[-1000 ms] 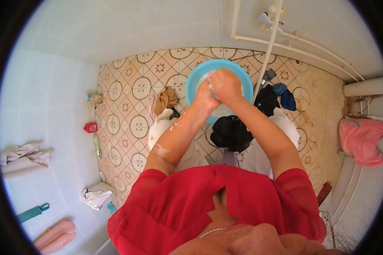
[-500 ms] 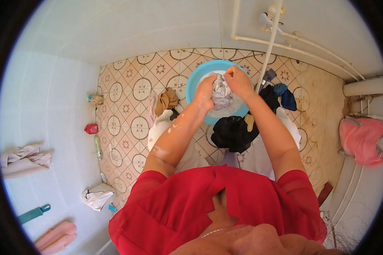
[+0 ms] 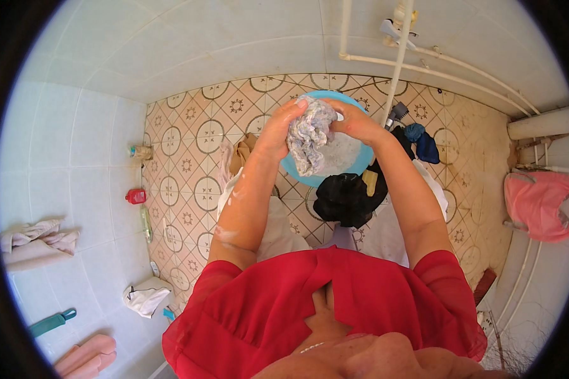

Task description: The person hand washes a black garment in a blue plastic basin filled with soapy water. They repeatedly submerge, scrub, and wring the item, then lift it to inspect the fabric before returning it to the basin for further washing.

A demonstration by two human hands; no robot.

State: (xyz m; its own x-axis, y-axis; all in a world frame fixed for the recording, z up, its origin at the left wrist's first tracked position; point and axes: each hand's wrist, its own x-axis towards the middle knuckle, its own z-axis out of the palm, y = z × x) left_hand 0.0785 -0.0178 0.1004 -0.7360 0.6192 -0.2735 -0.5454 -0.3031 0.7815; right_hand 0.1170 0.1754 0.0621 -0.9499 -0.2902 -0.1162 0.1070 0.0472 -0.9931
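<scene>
l. hand (image 3: 276, 131) & r. hand (image 3: 359, 124) hold a rumpled cloth (image 3: 311, 134), grey-white w/ a fine pattern, raised above the basin (image 3: 308, 179). cloth hangs btwn both hands over the basin's l. part, hiding some of the rim. l. fingers (image 3: 293, 110) clamped on cloth's upper l. edge; r. fingers closed on its r. edge, tips partly hidden. basin: round, lt. blue, set on the patterned tile floor (image 3: 193, 165), containing whitish sudsy water (image 3: 342, 153). white foam spots on the l. forearm (image 3: 245, 205); r. forearm (image 3: 406, 183) passes along the basin's r. side. red sleeves (image 3: 216, 283) end above both elbows.

near side of basin: black cloth (image 3: 338, 199), bunched, w/ a pale yellow bar (image 3: 370, 182) at its upper r. part. l. of basin: tan cloth (image 3: 243, 151), partly covered by the l. forearm. r. of basin: dk. blue cloth (image 3: 428, 149), on the floor beyond the r. forearm. pale pipe (image 3: 398, 68), r. of basin, slants toward the floor. by l. wall: red bottle (image 3: 136, 196), w/ a clear bottle (image 3: 146, 224) just beside it. far r.: pink fabric (image 3: 536, 205), hung at the wall.
</scene>
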